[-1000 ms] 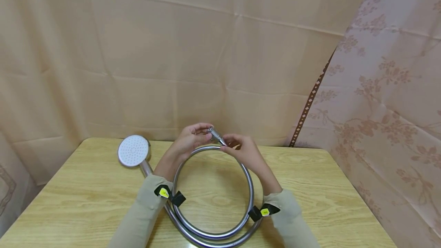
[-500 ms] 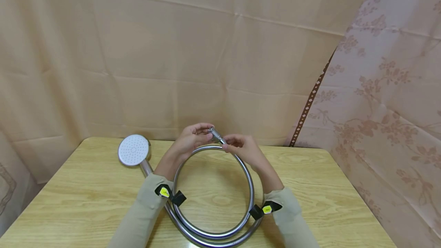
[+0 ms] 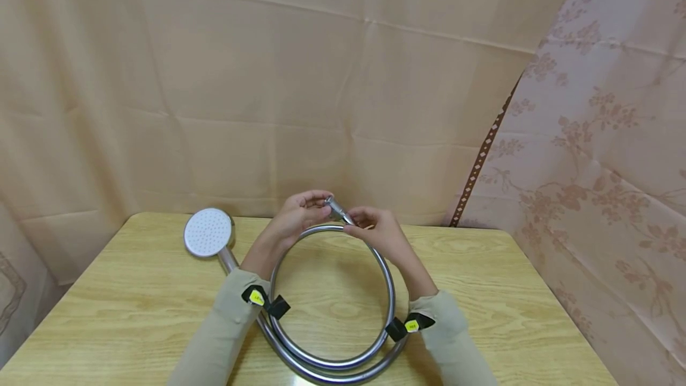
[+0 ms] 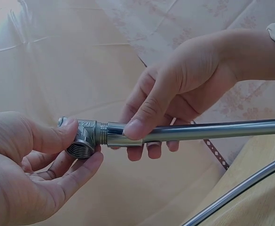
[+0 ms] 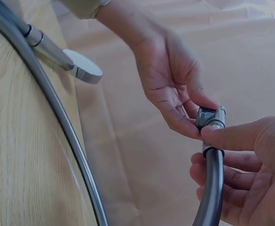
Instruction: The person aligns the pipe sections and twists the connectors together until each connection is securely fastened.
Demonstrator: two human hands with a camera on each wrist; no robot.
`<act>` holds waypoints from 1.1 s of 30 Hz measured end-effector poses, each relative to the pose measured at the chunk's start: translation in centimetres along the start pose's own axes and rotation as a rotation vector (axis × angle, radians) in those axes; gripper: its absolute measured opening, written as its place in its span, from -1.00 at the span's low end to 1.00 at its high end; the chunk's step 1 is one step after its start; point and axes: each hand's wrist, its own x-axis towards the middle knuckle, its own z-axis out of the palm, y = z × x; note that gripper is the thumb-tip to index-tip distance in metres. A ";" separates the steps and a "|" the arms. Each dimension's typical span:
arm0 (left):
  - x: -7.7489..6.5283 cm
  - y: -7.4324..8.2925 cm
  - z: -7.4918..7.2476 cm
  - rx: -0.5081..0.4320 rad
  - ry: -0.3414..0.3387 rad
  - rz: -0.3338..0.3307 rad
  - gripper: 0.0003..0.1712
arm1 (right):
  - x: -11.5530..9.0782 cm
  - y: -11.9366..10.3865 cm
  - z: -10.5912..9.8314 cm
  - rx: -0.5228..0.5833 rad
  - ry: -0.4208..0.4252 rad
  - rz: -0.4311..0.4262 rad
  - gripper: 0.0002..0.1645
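Observation:
My left hand pinches a metal tee fitting between thumb and fingers; one threaded opening faces down. From the fitting's right side a threaded stub runs into the smooth chrome nut at the end of the shower hose, with several threads showing between them. My right hand grips that nut and the hose end, thumb on top and fingers beneath. In the right wrist view, the tee fitting sits at the top of the hose end, and my right thumb covers part of the joint.
The hose lies coiled on the wooden table below my hands. At its other end, a round white-faced shower head lies at the left, near the back edge. Beige curtains hang behind, and a floral curtain on the right.
My right hand turns slightly outward along the hose end, then comes back a little. My left hand stays in place with the tee fitting.

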 end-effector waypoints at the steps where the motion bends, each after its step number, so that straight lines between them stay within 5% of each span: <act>1: 0.1 0.0 0.0 -0.003 0.003 -0.002 -0.50 | 0.0 -0.1 0.1 -0.023 0.015 -0.012 -0.68; 10: 0.1 -0.1 -0.1 -0.017 0.006 -0.007 -0.50 | 0.0 -0.3 0.2 -0.037 0.041 -0.013 -0.72; 20: 0.2 0.1 -0.3 -0.013 -0.006 -0.009 -0.50 | 0.4 0.3 -0.6 0.192 -0.105 0.151 -0.65; 24: 0.2 0.2 -0.3 -0.002 -0.005 -0.011 -0.50 | 0.5 0.3 -0.7 0.151 -0.106 0.136 -0.65; 33: 0.3 0.2 -0.1 -0.039 0.021 -0.015 -0.50 | 0.4 0.1 0.0 -0.108 0.035 -0.058 -0.63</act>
